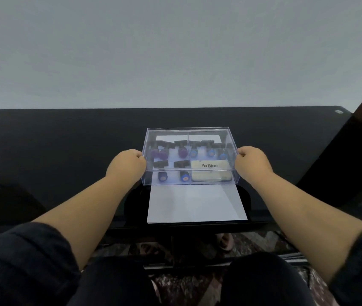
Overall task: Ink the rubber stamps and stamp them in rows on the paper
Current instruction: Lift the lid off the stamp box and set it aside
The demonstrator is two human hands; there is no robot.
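A clear plastic box (189, 156) with inner dividers sits on the far part of a white sheet of paper (196, 204), which lies on a black glass table (65, 146) with its near edge close to the table's front edge. Inside the box, rubber stamps (182, 151) with dark handles and purple or blue round ends lie on their sides in the back compartments, and two more lie in the front left one. A cream Artline ink pad (211, 172) fills the front right compartment. The left hand (129, 162) grips the box's left wall with curled fingers, and the right hand (252, 161) grips the right wall the same way. Both forearms reach forward from dark sleeves (21, 261). A pale grey wall (175, 51) rises behind the table.
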